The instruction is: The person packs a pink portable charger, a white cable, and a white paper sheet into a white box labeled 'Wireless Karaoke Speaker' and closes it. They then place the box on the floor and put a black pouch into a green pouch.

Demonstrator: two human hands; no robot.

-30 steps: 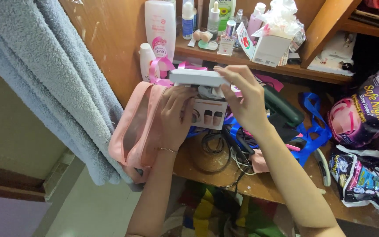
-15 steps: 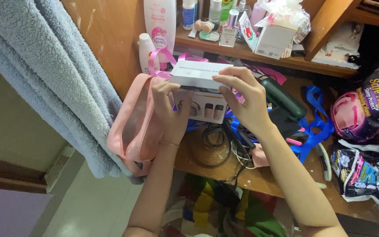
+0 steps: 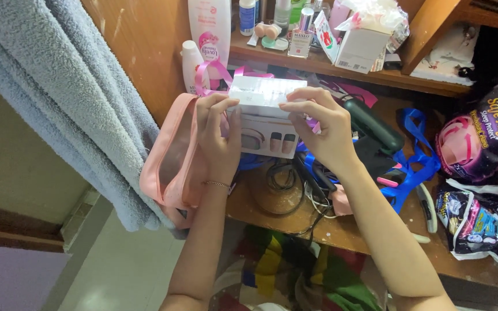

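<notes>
A: Where is the box [image 3: 266, 115]?

B: Above the cluttered shelf [image 3: 341, 236], clasped between left hand [image 3: 217, 138] and right hand [image 3: 321, 129].

A: How would it handle?

B: Likely light, stiff cardboard; grip the side edges.

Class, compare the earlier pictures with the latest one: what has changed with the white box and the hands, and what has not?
The lid of the white box, lifted earlier, has come down onto it. The left hand has moved up its left end; the right hand still grips the right. The pink pouch and grey towel are unchanged.
</notes>
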